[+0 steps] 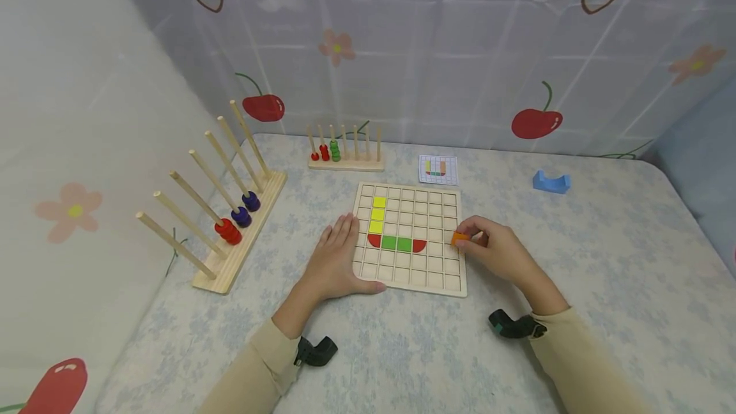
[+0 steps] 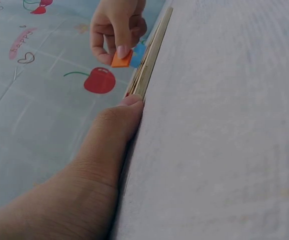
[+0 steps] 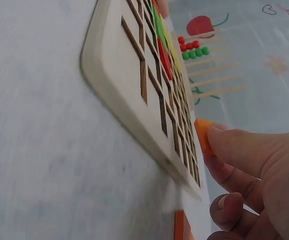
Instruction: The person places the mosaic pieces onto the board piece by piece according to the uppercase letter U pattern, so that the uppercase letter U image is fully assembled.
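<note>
A wooden grid board (image 1: 425, 280) lies on the table. On it sit three yellow square tiles (image 1: 377, 214) in a column, and below them two green tiles (image 1: 397, 244) between two red rounded tiles (image 1: 420, 246). My left hand (image 1: 336, 260) rests along the board's left edge, fingers straight and thumb at the near edge. Over the right edge my right hand (image 1: 494, 248) pinches an orange tile (image 3: 203, 135) between thumb and fingers. Another orange piece (image 3: 181, 227) lies on the table below that hand, hidden from the head view.
A small pattern card (image 1: 438, 170) lies behind the board. A small peg stand (image 1: 346, 163) with red and green beads is at the back. On the left stands a larger peg stand (image 1: 241, 267) with red and dark blue beads. A blue holder (image 1: 551, 182) sits at back right.
</note>
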The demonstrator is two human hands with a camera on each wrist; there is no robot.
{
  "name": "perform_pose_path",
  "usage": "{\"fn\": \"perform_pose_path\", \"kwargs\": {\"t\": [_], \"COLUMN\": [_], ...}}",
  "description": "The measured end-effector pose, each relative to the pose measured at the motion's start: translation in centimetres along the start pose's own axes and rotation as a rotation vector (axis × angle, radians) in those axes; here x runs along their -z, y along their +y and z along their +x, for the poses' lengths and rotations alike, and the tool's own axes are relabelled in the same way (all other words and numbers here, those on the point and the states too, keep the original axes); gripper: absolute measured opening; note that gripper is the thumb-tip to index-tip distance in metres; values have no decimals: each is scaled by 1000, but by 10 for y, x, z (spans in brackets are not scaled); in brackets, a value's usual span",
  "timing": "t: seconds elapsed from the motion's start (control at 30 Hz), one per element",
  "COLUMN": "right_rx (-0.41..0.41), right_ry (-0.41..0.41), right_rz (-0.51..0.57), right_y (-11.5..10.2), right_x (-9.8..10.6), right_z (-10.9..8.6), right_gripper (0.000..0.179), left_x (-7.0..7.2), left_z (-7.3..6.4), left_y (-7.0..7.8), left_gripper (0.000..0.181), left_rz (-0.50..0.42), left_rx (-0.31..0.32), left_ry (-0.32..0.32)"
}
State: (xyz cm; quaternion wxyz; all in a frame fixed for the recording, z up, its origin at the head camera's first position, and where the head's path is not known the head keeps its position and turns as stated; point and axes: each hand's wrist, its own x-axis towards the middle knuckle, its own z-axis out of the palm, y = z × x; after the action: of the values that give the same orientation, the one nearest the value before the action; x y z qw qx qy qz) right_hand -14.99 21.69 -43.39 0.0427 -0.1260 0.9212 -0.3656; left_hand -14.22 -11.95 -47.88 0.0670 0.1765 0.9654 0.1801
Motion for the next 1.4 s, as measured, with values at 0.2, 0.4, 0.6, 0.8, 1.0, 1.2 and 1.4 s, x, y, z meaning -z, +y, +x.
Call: {"fn": "perform_pose_path", "kwargs": {"t": [0.2,0.4,0.6,0.8,1.0,1.2,1.4], "right_rx": [-2,3,-10,-14,-25,-9,7], "right_ry": [-23,-35,-35,-46,-54,-42,-38], "right_rz": [37,47,23,19,13,10,-23], "right_y": [-18,-30,-37,-39,-36,-33,-33], "right_x": [-15,-27,-33,-37,-41,-42,-42], "right_z": [19,30,36,40,43,42,41], "right_gripper": [14,15,16,15,16,17,19], "left_x": [1,2,2,2,1,0,1], "left_z": [0,0,0,0,0,0,0], "left_y": [1,2,2,2,1,1,2], "left_gripper": [144,144,144,144,144,144,144], "left_rz": [-2,-5,0,8,15,22,21], "left_rx": [3,5,1,0,0,-1,-1], "left_ry": [2,4,10,7,8,8,10]}}
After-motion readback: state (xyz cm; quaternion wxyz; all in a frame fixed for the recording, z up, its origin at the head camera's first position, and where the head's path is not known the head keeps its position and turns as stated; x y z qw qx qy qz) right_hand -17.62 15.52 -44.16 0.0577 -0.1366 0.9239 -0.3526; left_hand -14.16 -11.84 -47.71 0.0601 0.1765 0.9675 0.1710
